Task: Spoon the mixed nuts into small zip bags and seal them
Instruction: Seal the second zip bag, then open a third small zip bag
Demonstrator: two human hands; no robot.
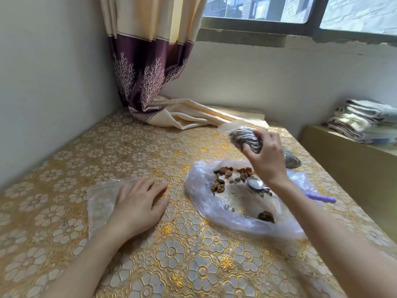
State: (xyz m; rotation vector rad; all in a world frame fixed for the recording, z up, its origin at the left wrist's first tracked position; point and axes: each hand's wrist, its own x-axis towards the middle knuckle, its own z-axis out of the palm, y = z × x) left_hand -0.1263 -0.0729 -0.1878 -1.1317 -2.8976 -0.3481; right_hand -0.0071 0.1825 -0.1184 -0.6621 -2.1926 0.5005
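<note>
My right hand (pixel 267 157) grips a small zip bag full of mixed nuts (pixel 242 137), lifted above the table's right side. Below it lies a large open plastic bag (pixel 202 203) with loose nuts (pixel 219 186) scattered inside. A metal spoon (pixel 255 183) with a purple handle (pixel 322 198) rests in that bag. My left hand (pixel 137 205) lies flat, fingers spread, on empty zip bags (pixel 101 203) at the left. Another filled bag (pixel 291 161) sits on the table behind my right wrist.
The table wears a gold flower-patterned cloth (pixel 129 151). A cream and purple curtain (pixel 150 78) hangs in the far corner and spills onto the table. Folded towels (pixel 365 121) are stacked on a ledge at the right. A wall runs along the left.
</note>
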